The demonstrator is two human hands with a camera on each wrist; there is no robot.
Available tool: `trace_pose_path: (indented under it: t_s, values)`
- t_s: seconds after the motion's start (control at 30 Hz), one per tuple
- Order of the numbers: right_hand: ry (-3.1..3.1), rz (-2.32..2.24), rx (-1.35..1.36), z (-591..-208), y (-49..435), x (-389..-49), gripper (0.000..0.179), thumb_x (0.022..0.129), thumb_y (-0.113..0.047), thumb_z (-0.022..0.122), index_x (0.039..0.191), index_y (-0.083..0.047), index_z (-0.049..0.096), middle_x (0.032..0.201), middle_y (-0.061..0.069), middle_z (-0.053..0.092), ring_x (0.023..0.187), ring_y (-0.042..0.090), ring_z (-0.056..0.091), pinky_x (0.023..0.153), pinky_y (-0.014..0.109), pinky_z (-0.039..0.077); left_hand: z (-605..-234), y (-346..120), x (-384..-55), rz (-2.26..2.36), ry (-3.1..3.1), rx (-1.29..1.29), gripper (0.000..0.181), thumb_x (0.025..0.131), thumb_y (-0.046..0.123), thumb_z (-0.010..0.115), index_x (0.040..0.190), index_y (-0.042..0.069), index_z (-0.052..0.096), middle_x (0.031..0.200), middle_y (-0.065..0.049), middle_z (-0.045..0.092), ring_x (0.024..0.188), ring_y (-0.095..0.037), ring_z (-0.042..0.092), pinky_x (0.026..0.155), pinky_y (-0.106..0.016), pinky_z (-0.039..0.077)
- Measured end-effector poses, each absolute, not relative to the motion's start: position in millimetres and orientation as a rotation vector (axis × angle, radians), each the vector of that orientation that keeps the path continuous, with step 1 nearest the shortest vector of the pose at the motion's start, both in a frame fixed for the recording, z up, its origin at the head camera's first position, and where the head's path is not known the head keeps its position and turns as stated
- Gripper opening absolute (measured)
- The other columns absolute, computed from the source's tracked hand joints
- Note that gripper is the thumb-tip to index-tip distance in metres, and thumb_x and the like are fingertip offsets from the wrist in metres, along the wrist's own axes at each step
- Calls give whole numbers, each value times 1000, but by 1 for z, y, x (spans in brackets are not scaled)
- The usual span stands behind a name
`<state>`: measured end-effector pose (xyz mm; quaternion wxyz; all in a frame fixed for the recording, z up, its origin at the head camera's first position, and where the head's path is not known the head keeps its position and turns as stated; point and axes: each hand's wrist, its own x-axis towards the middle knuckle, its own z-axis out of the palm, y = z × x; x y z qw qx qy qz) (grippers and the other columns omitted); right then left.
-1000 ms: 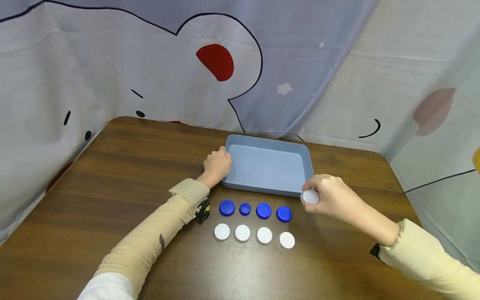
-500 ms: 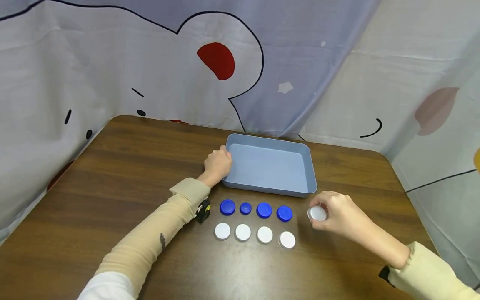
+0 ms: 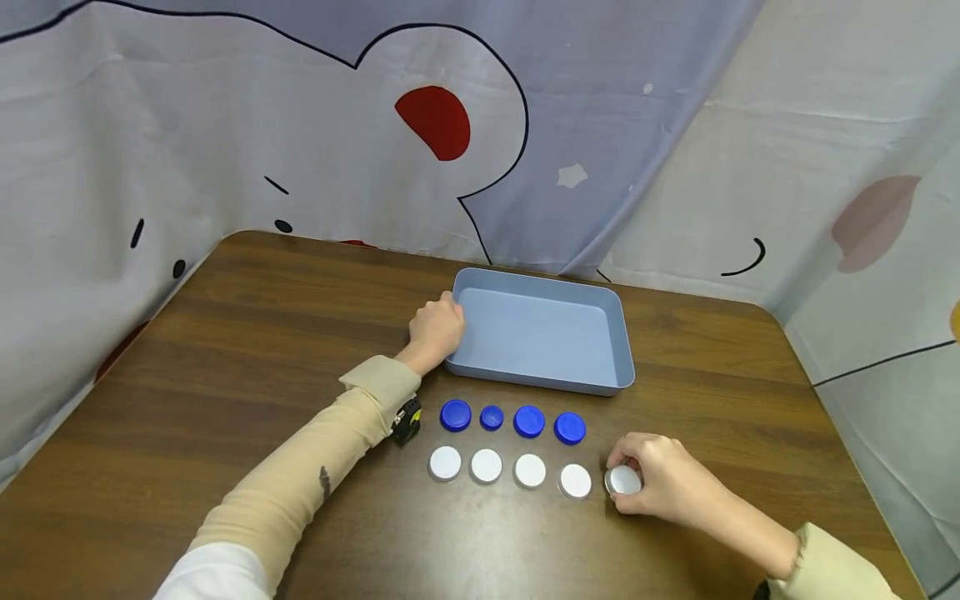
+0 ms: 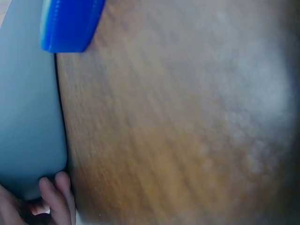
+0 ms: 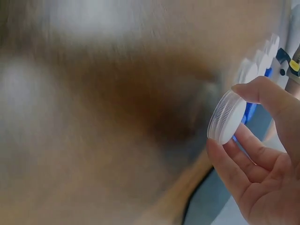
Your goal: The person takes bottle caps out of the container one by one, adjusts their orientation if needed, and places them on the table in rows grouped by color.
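My right hand point(image 3: 670, 482) pinches a round white bottle cap point(image 3: 623, 481) between thumb and fingers, at the right end of a row of white caps point(image 3: 531, 471). In the right wrist view the cap point(image 5: 228, 117) shows a ribbed side and a clear rim. At the back of the table, my left hand point(image 3: 437, 330) holds the left side of a shallow blue-grey tray point(image 3: 540, 382). Its fingertips point(image 4: 55, 199) curl against the tray corner in the left wrist view. The tray has nothing in it.
A row of blue caps point(image 3: 529, 422), one of them smaller, lies between the tray and the white caps. The wooden table point(image 3: 300, 317) reaches back to a patterned curtain point(image 3: 600, 125). A black device point(image 3: 407, 422) is strapped at the left wrist.
My right hand has brought the white cap from beside the tray's near right corner toward me, to the end of the white row. The left hand and tray stay nearly still.
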<state>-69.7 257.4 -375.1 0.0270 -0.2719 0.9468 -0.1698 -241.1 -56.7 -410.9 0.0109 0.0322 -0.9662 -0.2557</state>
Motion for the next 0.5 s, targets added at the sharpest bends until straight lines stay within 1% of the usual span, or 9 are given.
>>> trace_pose_path:
  t_s: [0.27,0.5]
  values:
    - [2922,-581,-836,-383,256,-64,30,57,-16,83,79,-21,63,75,-17,59,68,1,50,58,18,41,-411,-58,-241,-795,-3020,100,36,102,24,32,119,1,52,107,-26,65,97,-42,65,76,-52,53]
    - [2947,-543,-877,-386,256,-61,28,58,-16,82,79,-20,65,77,-16,61,71,1,51,60,19,42,-410,-58,-240,-803,-3024,96,36,102,24,31,121,2,52,108,-26,65,97,-42,65,76,-52,53]
